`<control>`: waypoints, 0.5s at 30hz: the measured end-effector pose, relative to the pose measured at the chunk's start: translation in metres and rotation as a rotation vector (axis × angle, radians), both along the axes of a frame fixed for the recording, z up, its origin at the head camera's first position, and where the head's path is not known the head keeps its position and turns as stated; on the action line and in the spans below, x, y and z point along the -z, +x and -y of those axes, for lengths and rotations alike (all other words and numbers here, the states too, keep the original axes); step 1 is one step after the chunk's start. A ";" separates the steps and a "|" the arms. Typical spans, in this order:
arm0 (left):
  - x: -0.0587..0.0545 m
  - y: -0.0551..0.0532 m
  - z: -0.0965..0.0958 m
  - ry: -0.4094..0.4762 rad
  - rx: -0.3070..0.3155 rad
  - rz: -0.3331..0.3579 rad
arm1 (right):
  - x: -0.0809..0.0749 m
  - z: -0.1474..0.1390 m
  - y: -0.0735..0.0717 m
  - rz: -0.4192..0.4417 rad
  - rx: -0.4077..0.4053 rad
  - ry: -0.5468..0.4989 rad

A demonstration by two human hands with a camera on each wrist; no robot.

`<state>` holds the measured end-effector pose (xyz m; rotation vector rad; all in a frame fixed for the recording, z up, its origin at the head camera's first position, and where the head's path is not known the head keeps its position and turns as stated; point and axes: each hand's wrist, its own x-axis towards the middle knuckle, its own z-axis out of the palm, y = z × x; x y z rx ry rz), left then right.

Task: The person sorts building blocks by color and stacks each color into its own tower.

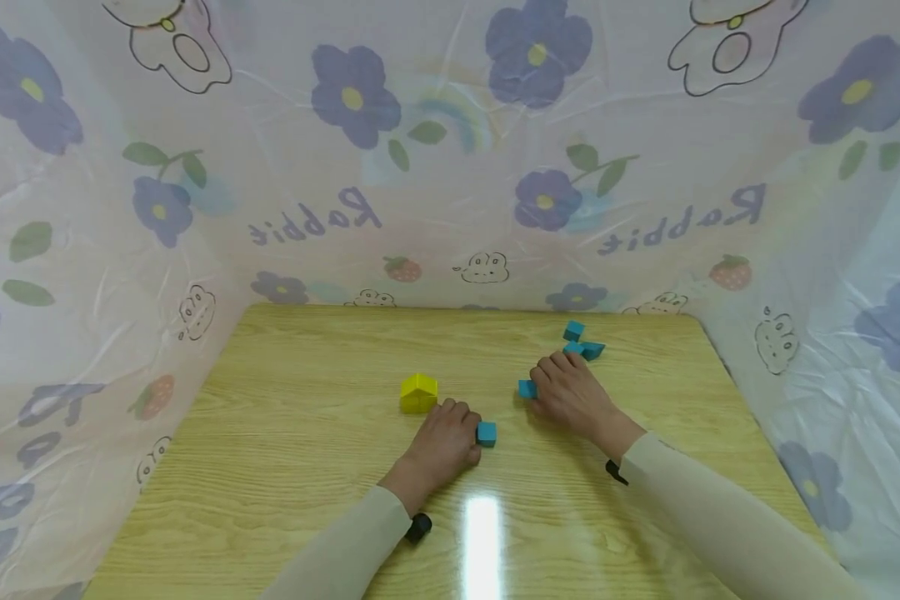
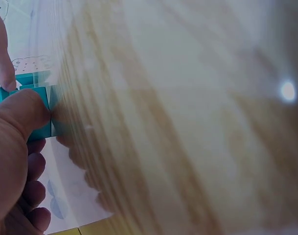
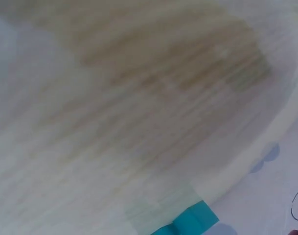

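Note:
My left hand [image 1: 442, 442] pinches a small blue cube [image 1: 486, 434] low over the table. In the left wrist view the thumb lies across that cube [image 2: 40, 132], with the other fingers curled beneath it. My right hand [image 1: 570, 393], farther back and to the right, grips another blue block [image 1: 527, 389] at its fingertips; the hand covers part of this block. Just beyond the right hand stand several more blue blocks [image 1: 573, 331], one of them wedge-shaped. Two blue blocks [image 3: 195, 219] appear at the bottom of the right wrist view.
A yellow block stack [image 1: 418, 394] with a peaked top stands just beyond the left hand's fingers. The wood-grain table [image 1: 307, 433] is enclosed at the back and sides by a hanging printed sheet [image 1: 450, 192]. Bright light reflects off the table's near part.

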<state>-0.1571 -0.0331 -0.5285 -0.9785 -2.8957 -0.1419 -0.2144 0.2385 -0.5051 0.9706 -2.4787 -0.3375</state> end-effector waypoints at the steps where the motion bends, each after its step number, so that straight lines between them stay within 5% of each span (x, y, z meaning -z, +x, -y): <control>1: 0.000 0.000 0.000 -0.002 -0.002 0.004 | 0.000 -0.001 0.002 0.003 -0.001 -0.003; 15: -0.004 0.002 -0.001 0.011 -0.022 0.033 | 0.007 0.018 0.041 0.245 -0.033 -0.169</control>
